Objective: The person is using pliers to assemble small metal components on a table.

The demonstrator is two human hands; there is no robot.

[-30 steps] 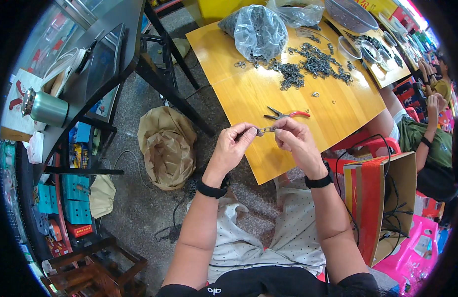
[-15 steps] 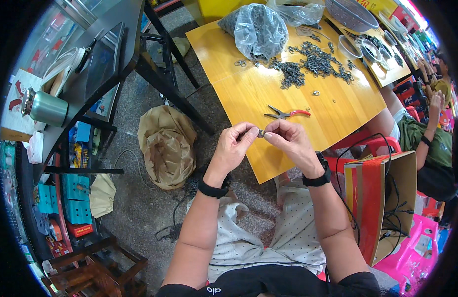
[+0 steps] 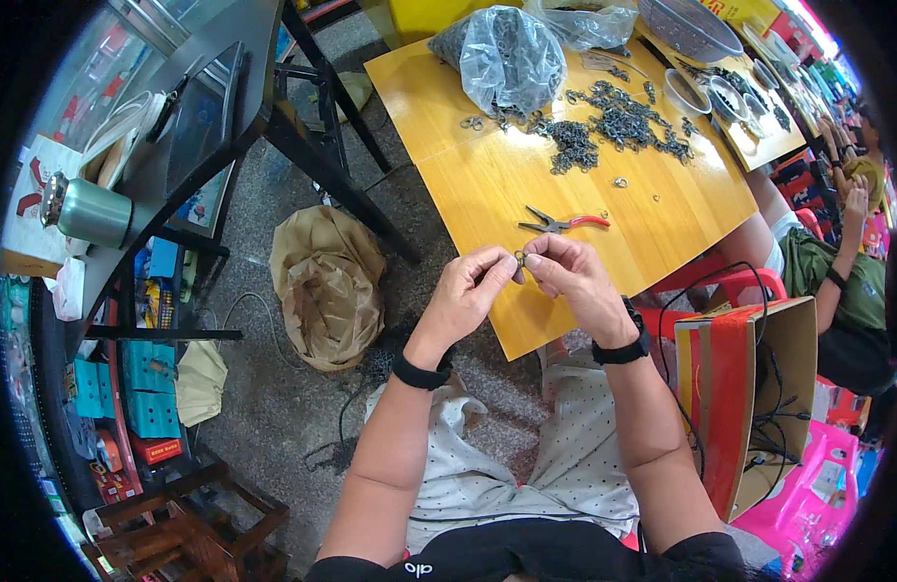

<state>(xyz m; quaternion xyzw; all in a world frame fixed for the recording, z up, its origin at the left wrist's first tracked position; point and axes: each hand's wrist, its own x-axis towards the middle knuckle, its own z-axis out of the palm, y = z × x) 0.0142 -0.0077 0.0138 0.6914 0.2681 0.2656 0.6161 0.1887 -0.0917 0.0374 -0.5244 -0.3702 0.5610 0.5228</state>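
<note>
Dark metal links (image 3: pixel 520 259) — left hand (image 3: pixel 468 291) and right hand (image 3: pixel 576 278) pinch them, fingers nearly closed; best steadied over near end of wooden table (image 3: pixel 519 325).

"What was the floor (image 3: pixel 244 398) like?"
"Grey and speckled, running beneath the tabletop's (image 3: pixel 468 184) near corner."
"And the furniture?"
"A dark table (image 3: pixel 259 58) stood beyond the left edge, a red chair (image 3: pixel 749 284) near the right-hand edge."
"The light?"
"It gleamed on the tabletop's glossy wood."
</note>
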